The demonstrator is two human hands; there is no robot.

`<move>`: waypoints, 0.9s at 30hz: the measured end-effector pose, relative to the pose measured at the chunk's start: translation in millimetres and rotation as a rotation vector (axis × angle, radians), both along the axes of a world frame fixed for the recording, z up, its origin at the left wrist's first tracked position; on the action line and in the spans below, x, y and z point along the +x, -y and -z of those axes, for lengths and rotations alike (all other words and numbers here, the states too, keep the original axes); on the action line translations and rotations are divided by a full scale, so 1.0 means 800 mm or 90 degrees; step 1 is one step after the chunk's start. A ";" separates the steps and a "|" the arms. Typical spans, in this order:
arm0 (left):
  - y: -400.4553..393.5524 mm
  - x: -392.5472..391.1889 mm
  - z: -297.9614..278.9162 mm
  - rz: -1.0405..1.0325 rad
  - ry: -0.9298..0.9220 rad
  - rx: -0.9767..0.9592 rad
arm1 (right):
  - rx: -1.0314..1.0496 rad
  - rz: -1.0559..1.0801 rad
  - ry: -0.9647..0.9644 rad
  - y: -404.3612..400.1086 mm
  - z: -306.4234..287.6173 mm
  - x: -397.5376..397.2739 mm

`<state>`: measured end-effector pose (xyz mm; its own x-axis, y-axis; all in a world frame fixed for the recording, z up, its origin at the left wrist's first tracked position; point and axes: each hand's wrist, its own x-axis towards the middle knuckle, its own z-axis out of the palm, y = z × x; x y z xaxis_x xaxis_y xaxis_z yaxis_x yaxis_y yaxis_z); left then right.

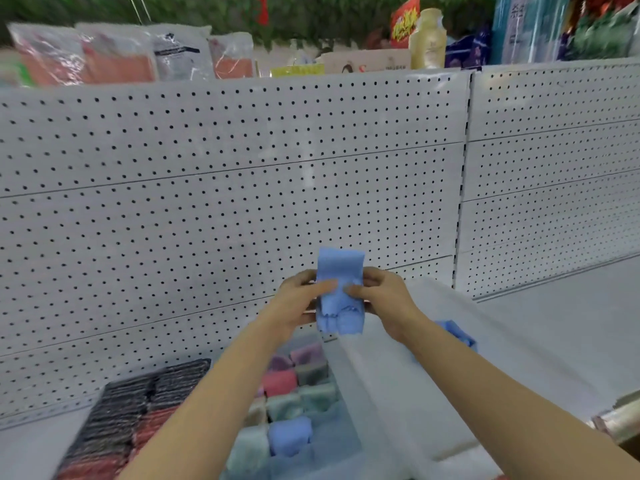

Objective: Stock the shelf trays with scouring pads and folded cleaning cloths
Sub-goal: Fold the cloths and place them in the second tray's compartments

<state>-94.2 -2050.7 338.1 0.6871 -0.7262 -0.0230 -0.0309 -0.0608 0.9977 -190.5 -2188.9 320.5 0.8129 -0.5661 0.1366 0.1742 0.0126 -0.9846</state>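
- The left hand (300, 299) is gripping the left edge of a folded blue cloth (340, 292), its thumb lying across the front face and the fingers curling behind.
- The right hand (384, 299) is pinching the right edge of the same cloth — thumb in front, fingers wrapping round the back — so the two hands are sitting close together with only the cloth between them.
- The cloth is hanging upright in the air, in front of the white pegboard back panel (225, 188) and above the trays.
- Below the hands, a clear tray (343, 441) is holding rolled and folded cloths (298, 393) in pink, purple, pale green and blue, packed side by side in rows; the left forearm is crossing over part of it.
- To the left of that tray, a second tray is showing dark grey and red scouring pads (138, 414) standing in tight rows.
- To the right, a large translucent white bag (450, 358) is lying on the shelf (571, 320), with more blue cloth (457, 334) peeking out behind the right wrist.
- On top of the shelving, packaged goods (114, 53) and a pale yellow bottle (427, 39) are standing — blurred.
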 end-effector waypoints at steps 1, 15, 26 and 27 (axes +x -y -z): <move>-0.012 0.000 -0.005 0.010 0.020 0.004 | 0.006 -0.008 0.004 -0.005 -0.003 -0.001; -0.079 -0.023 0.000 -0.118 0.228 -0.088 | -0.096 -0.177 -0.050 -0.051 -0.018 -0.018; -0.090 -0.014 0.051 -0.087 0.434 0.172 | -0.402 -0.149 -0.120 -0.064 0.015 -0.019; -0.090 -0.016 0.058 -0.085 0.441 0.181 | -0.464 -0.159 -0.153 -0.066 0.020 -0.018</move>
<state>-107.4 -1979.0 291.8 0.6943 -0.6661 0.2724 -0.6190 -0.3597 0.6981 -205.2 -2136.4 304.5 0.9578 -0.1997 0.2067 0.0337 -0.6361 -0.7709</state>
